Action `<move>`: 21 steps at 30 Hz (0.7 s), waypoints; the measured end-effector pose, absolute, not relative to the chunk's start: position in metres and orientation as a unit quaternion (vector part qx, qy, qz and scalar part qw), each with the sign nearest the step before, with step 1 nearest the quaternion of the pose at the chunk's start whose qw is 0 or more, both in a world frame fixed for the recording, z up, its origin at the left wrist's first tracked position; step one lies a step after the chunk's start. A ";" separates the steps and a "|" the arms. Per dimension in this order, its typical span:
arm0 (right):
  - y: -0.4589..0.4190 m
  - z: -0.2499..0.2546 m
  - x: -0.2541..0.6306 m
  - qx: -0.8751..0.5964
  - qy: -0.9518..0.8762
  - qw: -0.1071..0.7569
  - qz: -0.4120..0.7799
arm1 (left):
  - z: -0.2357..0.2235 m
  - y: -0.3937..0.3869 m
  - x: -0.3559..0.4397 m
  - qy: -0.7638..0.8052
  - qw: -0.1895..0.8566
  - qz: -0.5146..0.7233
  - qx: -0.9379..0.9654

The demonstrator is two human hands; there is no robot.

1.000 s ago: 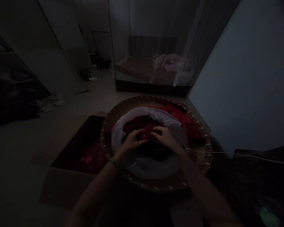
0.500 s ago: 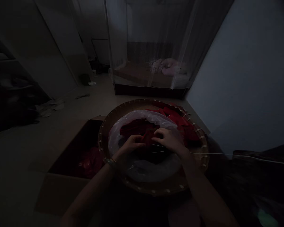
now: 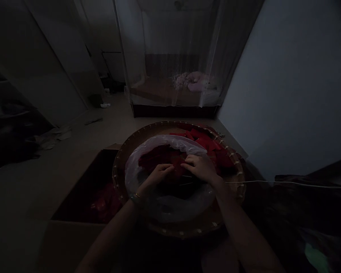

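Both of my hands are over a whitish plastic bag [image 3: 139,151] that lies open in a round woven bamboo tray [image 3: 122,159]. My left hand [image 3: 159,174] pinches the left side of a small red piece [image 3: 178,167], which looks like cloth or paper. On its other side, my right hand [image 3: 199,166] has its fingers closed on the same piece. Dark red material [image 3: 153,157] fills the bag behind my hands. Two thin pale lines show just below my fingers; what they are is too dark to tell. More red pieces [image 3: 207,142] are heaped at the tray's back right.
A cardboard box [image 3: 74,231] holding red plastic-wrapped stuff [image 3: 105,204] stands at the left. A thin white cord [image 3: 252,181] runs off to the right. Beyond are a netted bed [image 3: 150,89] and a pale wall [image 3: 295,76]. Dark clutter lies at the right.
The view has shifted slightly, so the tray and room appear a little further left. My hands stay at the red piece, with the fingers slightly changed.
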State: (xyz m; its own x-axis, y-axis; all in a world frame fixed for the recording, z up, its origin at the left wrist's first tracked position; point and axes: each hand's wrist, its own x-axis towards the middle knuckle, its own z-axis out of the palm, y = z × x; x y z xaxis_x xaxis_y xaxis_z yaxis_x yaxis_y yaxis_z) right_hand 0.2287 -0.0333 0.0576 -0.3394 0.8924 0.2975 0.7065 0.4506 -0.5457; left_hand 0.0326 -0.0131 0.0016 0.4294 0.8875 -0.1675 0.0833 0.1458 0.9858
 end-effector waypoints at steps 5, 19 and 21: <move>-0.040 0.067 0.220 -0.542 -0.747 0.350 0.161 | -0.001 -0.018 0.028 0.400 0.655 0.263 0.585; -0.040 0.054 0.219 -0.561 -0.689 0.395 0.232 | 0.000 -0.020 0.024 0.395 0.660 0.255 0.586; -0.038 0.049 0.216 -0.549 -0.697 0.386 0.252 | -0.004 -0.020 0.025 0.399 0.666 0.272 0.569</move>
